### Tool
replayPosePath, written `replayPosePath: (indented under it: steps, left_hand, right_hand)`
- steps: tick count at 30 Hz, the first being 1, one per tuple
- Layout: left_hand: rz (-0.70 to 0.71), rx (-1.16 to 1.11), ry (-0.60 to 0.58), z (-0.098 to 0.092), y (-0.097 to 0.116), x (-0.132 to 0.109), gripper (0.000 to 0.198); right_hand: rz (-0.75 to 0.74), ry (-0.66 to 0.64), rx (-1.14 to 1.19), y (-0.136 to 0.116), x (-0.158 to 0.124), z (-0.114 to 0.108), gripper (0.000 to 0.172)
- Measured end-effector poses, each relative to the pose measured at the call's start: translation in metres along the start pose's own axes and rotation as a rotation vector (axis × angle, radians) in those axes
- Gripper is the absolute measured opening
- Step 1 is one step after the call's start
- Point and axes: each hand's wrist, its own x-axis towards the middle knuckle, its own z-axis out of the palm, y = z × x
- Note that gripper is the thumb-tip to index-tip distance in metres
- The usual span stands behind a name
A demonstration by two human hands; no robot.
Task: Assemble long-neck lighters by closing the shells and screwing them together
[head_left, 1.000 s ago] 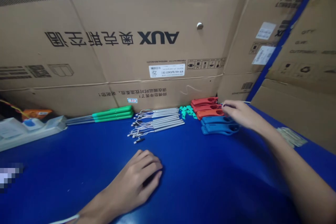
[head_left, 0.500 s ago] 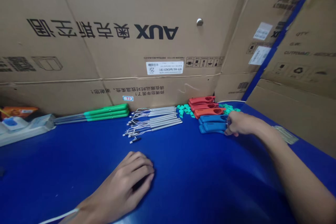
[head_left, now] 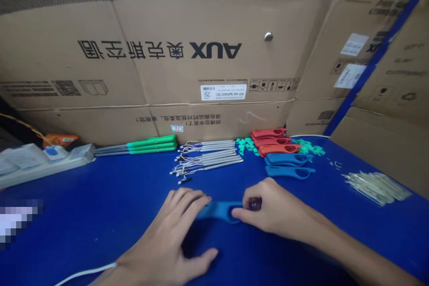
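Note:
A blue lighter casing, long with an oval opening at its right end, is held low over the middle of the table. My right hand is closed on that end, thumb at the opening. A dark, shiny rounded thing shows between its curled fingers; its kind is unclear. My left hand is open, thumb spread away below, fingertips at the casing's left end. Beyond the hands lie blue casings, with red and orange casings behind them.
Silver rods with wires lie left of small green pieces. Green-handled metal rods are beside a power strip. Clear plastic pieces lie at right. A cardboard wall bounds the blue table.
My right hand has come back from the row of blue casings toward the middle, carrying one. My left hand has spread its fingers and reached that casing. The view has shifted slightly.

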Motion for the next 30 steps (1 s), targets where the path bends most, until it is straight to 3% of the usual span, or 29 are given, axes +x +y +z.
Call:
replayPosePath:
  steps: [2,6,8,12,15,22,26,30]
  left_hand:
    - [-0.01,0.032,-0.065,0.0,0.002,0.0,0.067]
    - [-0.038,0.028,-0.146,0.003,0.0,0.002,0.043]
    - [-0.045,0.019,-0.143,0.005,-0.002,0.003,0.032]
    - [-0.01,0.006,-0.092,0.006,-0.007,0.004,0.023]
    - [0.017,-0.016,-0.04,0.005,-0.01,0.002,0.023]
    - [0.059,-0.063,0.101,0.003,-0.013,0.003,0.019]
    - [0.053,-0.095,0.128,0.004,-0.013,0.003,0.019]
    - [0.035,-0.082,0.114,0.006,-0.013,0.001,0.021]
  right_hand:
    - [0.026,0.074,0.121,-0.006,0.003,0.007,0.042]
    - [0.128,0.133,0.662,0.005,0.012,-0.008,0.054]
    - [0.146,0.158,0.755,0.013,0.016,-0.012,0.06]
    - [0.207,0.072,0.767,0.016,0.014,-0.001,0.064]
    - [0.167,-0.011,0.822,0.007,0.008,0.007,0.052]
    - [0.104,0.14,0.818,0.0,0.005,0.012,0.036]
    - [0.038,0.058,0.787,-0.001,0.004,0.022,0.029]
    - [-0.012,0.048,0.61,-0.003,0.0,0.031,0.029]
